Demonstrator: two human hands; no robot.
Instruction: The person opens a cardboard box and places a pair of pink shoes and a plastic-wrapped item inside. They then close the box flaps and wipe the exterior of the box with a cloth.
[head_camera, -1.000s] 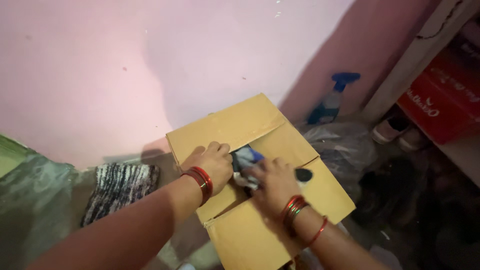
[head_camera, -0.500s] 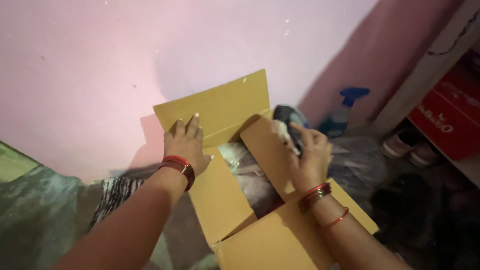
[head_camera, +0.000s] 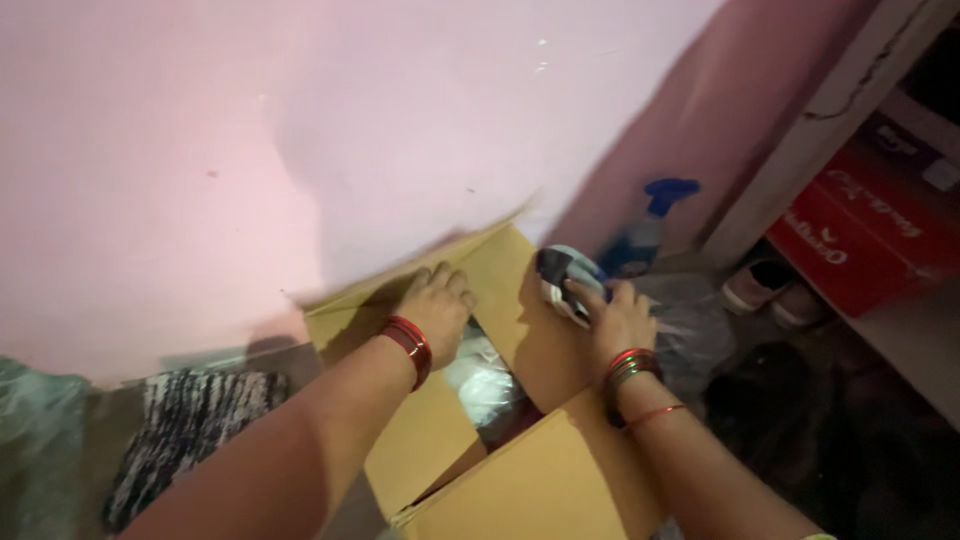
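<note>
A brown cardboard box (head_camera: 520, 470) sits open against the pink wall, its flaps folded outward. To the right, on a low shelf, stands a red rectangular carton (head_camera: 865, 240) with pale lettering and a small white label near its top corner.

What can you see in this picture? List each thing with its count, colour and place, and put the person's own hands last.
cardboard box: one, tan, flaps open, centre floor
white bag: one, inside the box
bundled cloth: one, dark and white, over right flap
spray bottle: one, blue, by the wall
striped cloth: one, black and white, left floor
red box: one, on right shelf
shoes: two, pale, under the shelf
left hand: on back flap
right hand: holding bundled cloth
</note>
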